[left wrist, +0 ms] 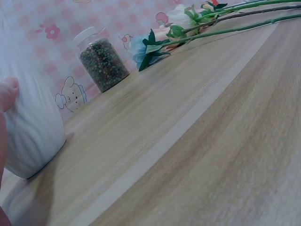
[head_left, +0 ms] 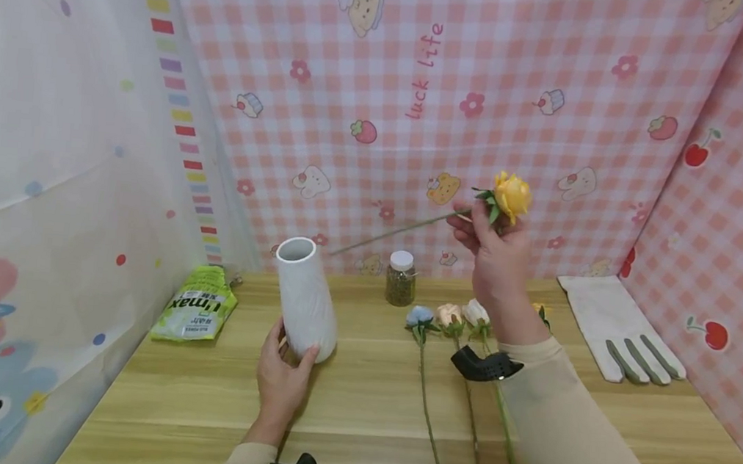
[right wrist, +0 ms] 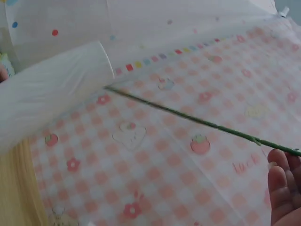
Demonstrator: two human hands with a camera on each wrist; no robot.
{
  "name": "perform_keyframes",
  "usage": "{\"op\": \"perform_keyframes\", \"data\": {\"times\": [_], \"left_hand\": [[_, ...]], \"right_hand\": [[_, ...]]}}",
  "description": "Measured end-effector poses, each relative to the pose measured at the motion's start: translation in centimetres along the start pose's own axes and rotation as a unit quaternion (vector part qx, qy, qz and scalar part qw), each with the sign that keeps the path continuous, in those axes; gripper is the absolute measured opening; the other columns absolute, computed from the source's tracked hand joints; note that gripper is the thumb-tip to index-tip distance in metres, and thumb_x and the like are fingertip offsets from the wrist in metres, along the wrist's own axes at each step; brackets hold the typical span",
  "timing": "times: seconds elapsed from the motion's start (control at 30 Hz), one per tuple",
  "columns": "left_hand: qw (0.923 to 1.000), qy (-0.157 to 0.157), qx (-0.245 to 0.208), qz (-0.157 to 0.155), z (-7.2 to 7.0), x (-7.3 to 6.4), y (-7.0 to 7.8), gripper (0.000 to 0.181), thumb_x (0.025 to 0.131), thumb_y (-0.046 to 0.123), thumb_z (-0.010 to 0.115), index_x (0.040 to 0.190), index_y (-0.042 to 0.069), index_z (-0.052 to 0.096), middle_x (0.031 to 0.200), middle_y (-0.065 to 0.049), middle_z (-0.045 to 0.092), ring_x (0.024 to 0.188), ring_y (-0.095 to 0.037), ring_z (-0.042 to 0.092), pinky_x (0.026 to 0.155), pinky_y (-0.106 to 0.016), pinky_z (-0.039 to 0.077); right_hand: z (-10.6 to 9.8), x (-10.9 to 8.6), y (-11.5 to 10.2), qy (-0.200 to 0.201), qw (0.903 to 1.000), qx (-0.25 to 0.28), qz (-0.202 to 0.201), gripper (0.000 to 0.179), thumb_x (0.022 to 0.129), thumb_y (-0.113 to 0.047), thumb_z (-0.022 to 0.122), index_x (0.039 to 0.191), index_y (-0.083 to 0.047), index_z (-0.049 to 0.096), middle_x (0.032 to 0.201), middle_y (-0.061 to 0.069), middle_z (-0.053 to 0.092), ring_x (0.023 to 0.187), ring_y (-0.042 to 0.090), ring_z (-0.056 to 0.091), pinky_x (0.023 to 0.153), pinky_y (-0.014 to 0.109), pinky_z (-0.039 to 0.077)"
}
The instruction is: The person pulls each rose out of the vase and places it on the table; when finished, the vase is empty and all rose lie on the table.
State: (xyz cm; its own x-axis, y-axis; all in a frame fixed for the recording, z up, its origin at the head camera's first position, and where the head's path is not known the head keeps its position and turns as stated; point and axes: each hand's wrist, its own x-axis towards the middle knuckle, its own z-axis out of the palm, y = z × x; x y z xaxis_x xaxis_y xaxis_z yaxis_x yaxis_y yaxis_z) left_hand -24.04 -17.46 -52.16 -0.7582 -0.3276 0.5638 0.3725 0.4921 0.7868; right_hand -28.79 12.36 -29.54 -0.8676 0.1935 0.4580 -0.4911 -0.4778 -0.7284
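A white ribbed vase [head_left: 307, 301] stands on the wooden table, and my left hand [head_left: 284, 373] grips it low down, thumb on the near side. In the left wrist view only the thumb [left wrist: 8, 92] and part of the vase show. My right hand [head_left: 492, 246] is raised at the back and pinches a yellow rose [head_left: 512, 196] by its stem just under the bloom. The green stem [right wrist: 188, 116] slants down leftward, its tip near the vase's mouth in the right wrist view. The bloom is outside that view.
Blue [head_left: 420, 316], peach [head_left: 449, 316] and white flowers [head_left: 476, 313] lie with stems towards me, partly behind my right arm. A lidded jar of small beads [head_left: 400, 282] stands at the back. A green packet [head_left: 196, 305] lies left, a white glove [head_left: 615, 323] right.
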Motion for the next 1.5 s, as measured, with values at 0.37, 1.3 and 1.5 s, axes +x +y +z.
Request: {"op": "perform_keyframes", "data": {"times": [0.37, 1.3, 1.5], "left_hand": [[1.0, 0.005, 0.004, -0.004, -0.3, 0.1, 0.0, 0.077, 0.076, 0.015, 0.083, 0.141, 0.0, 0.043, 0.133, -0.02, 0.052, 0.122, -0.03, 0.05, 0.095, -0.041, 0.049], [0.9998, -0.006, 0.004, -0.02, 0.0, 0.2, -0.1, 0.076, 0.078, 0.018, 0.081, 0.142, 0.003, 0.041, 0.136, -0.017, 0.05, 0.125, -0.026, 0.048, 0.099, -0.036, 0.047], [0.9998, -0.004, -0.002, -0.021, 0.0, 0.0, 0.0, 0.076, 0.078, 0.015, 0.081, 0.141, 0.002, 0.042, 0.135, -0.017, 0.05, 0.125, -0.027, 0.048, 0.098, -0.039, 0.048]], "right_hand": [[-4.8, -3.3, 3.9, -0.013, 0.9769, -0.172, 0.126, 0.025, 0.096, -0.024, 0.059, 0.109, -0.004, 0.062, 0.085, 0.003, 0.071, 0.072, 0.012, 0.066, 0.064, 0.026, 0.058], [-4.2, -9.3, 15.3, -0.065, 0.9215, -0.254, 0.287, 0.015, 0.09, -0.004, 0.066, 0.101, 0.005, 0.067, 0.096, 0.023, 0.068, 0.073, 0.022, 0.065, 0.058, 0.026, 0.052], [-4.6, -9.5, 16.5, -0.082, 0.9033, -0.333, 0.258, 0.015, 0.087, -0.006, 0.07, 0.101, -0.002, 0.074, 0.096, 0.008, 0.07, 0.076, 0.015, 0.063, 0.063, 0.028, 0.055]]}}
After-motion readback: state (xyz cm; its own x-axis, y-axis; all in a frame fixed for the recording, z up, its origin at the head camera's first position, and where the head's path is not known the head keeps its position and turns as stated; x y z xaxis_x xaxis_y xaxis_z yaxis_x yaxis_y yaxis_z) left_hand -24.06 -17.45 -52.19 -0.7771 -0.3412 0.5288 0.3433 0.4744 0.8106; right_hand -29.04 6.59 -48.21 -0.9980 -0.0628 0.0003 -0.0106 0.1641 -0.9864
